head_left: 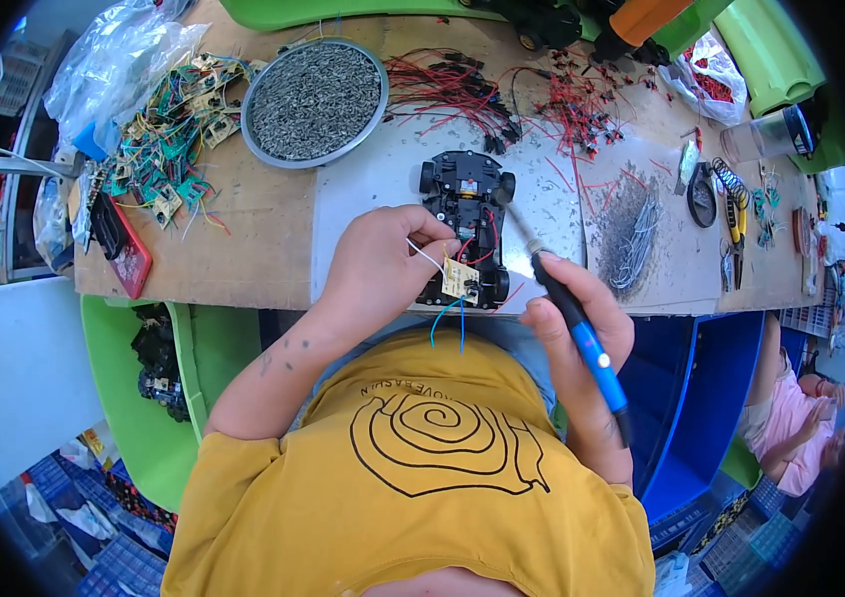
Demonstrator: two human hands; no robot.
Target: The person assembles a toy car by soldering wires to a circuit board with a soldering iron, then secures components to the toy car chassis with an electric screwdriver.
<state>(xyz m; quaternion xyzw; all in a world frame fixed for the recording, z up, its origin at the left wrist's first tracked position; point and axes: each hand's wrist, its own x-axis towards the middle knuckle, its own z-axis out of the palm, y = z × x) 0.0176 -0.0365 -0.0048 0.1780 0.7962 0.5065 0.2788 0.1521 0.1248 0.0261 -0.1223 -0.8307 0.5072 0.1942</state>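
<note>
A black toy car chassis with wheels lies on the white work sheet in front of me. Over its near end, my left hand is closed in a pinch at the upper edge of a small tan circuit board. Blue and green wires hang from that board, and a white wire runs by my fingers. My right hand is wrapped round the blue and black handle of a soldering iron. The iron's metal tip points away from me, close to the chassis's right far wheel.
A round tray of small grey metal bits stands far left, beside a heap of green circuit boards. Red wires lie at the back. To the right are silvery wire strands, pliers and an iron stand. A person in pink sits at right.
</note>
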